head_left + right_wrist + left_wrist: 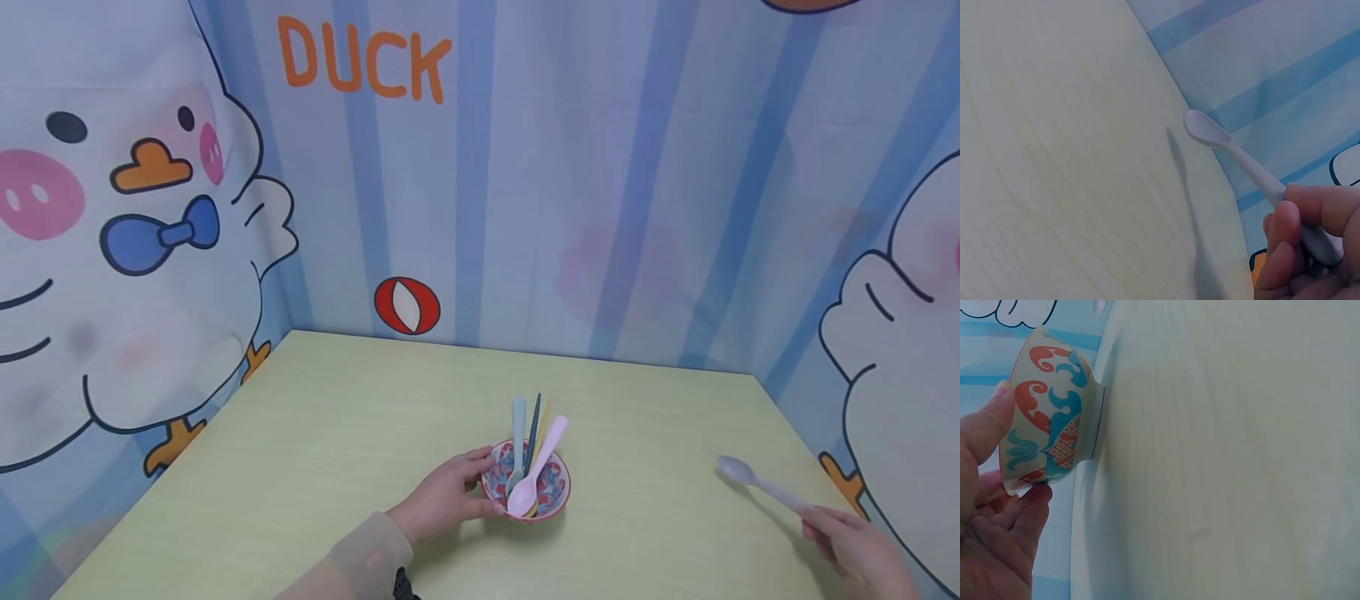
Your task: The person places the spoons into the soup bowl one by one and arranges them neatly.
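Observation:
A small bowl (556, 490) with a red and blue pattern is at the middle of the table. My left hand (444, 497) holds its left side by the rim, thumb and fingers apart along the edge; the left wrist view shows the bowl's (1054, 419) patterned outside. In the bowl lean a pink spoon (522, 495), a pale blue spoon (518, 421), a dark slim handle (534, 425) and a yellow one (544, 417), whose lower ends are hidden. Off to the right, my right hand (855, 546) grips a pale lilac-grey spoon (1254, 169) by its handle, its head raised above the table.
The pale yellow table (315, 417) meets a blue striped cloth backdrop (510, 208) at its back edge. Cartoon ducks are printed on the cloth at the left and right sides.

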A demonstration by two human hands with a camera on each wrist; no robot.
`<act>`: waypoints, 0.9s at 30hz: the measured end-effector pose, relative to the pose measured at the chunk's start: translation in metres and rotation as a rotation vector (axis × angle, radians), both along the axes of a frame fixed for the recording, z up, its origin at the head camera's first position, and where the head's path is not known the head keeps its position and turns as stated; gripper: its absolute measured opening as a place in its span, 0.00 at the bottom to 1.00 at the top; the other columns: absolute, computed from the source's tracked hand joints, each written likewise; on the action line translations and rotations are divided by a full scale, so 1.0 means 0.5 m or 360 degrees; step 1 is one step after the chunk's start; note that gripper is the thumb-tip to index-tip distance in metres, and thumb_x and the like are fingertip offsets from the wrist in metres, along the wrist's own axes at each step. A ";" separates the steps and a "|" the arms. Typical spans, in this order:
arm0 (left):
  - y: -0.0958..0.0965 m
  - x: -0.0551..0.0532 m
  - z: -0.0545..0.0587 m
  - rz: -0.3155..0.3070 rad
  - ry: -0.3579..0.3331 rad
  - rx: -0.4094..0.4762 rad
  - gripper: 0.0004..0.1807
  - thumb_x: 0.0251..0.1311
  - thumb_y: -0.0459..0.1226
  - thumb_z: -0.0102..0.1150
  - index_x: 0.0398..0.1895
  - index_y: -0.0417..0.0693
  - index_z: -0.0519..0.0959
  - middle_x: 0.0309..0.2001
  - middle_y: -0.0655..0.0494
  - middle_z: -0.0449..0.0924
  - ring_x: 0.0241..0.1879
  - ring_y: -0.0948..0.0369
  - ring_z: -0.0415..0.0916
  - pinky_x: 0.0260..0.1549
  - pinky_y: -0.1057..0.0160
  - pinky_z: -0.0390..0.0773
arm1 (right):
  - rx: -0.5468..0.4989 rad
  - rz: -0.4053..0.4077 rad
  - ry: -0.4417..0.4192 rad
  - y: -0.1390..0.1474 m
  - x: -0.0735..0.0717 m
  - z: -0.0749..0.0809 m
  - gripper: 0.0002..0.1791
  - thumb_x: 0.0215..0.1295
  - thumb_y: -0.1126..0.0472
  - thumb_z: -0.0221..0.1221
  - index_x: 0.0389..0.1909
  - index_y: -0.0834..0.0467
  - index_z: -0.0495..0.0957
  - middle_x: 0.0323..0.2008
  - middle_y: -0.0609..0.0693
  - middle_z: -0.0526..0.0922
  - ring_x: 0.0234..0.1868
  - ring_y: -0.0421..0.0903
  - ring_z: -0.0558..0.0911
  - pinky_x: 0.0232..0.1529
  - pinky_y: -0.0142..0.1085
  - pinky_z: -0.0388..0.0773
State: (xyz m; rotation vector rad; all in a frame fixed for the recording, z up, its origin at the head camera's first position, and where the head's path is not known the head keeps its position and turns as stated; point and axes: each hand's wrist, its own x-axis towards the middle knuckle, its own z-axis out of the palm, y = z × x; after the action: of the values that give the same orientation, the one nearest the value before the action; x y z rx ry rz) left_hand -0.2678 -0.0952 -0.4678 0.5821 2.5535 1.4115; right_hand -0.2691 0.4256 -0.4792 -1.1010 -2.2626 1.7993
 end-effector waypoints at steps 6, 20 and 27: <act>0.000 0.000 0.000 0.0002 -0.0002 -0.0001 0.41 0.52 0.43 0.71 0.69 0.42 0.66 0.72 0.56 0.58 0.66 0.49 0.63 0.61 0.54 0.69 | -0.0119 -0.0054 0.0023 -0.006 0.004 0.014 0.21 0.70 0.63 0.55 0.57 0.72 0.69 0.22 0.50 0.79 0.27 0.43 0.78 0.30 0.36 0.81; 0.001 0.000 0.001 0.0010 0.0000 -0.0018 0.40 0.52 0.43 0.71 0.69 0.42 0.66 0.72 0.55 0.58 0.66 0.50 0.64 0.61 0.54 0.69 | -0.0356 -0.0084 0.0172 -0.017 0.021 0.036 0.08 0.71 0.55 0.53 0.30 0.46 0.77 0.23 0.40 0.79 0.29 0.36 0.76 0.33 0.31 0.78; 0.002 0.001 0.002 0.0018 -0.0009 -0.0014 0.40 0.52 0.43 0.71 0.69 0.42 0.66 0.72 0.56 0.58 0.65 0.49 0.65 0.61 0.54 0.69 | -0.0341 -0.0249 0.0167 -0.030 0.019 0.039 0.08 0.72 0.50 0.51 0.49 0.44 0.68 0.22 0.38 0.77 0.32 0.35 0.76 0.34 0.30 0.78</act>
State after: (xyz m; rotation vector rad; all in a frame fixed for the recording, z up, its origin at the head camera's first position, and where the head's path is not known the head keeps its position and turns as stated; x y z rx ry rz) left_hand -0.2673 -0.0943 -0.4669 0.5624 2.5613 1.4028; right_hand -0.2597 0.4107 -0.4598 -1.1480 -1.9046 2.0175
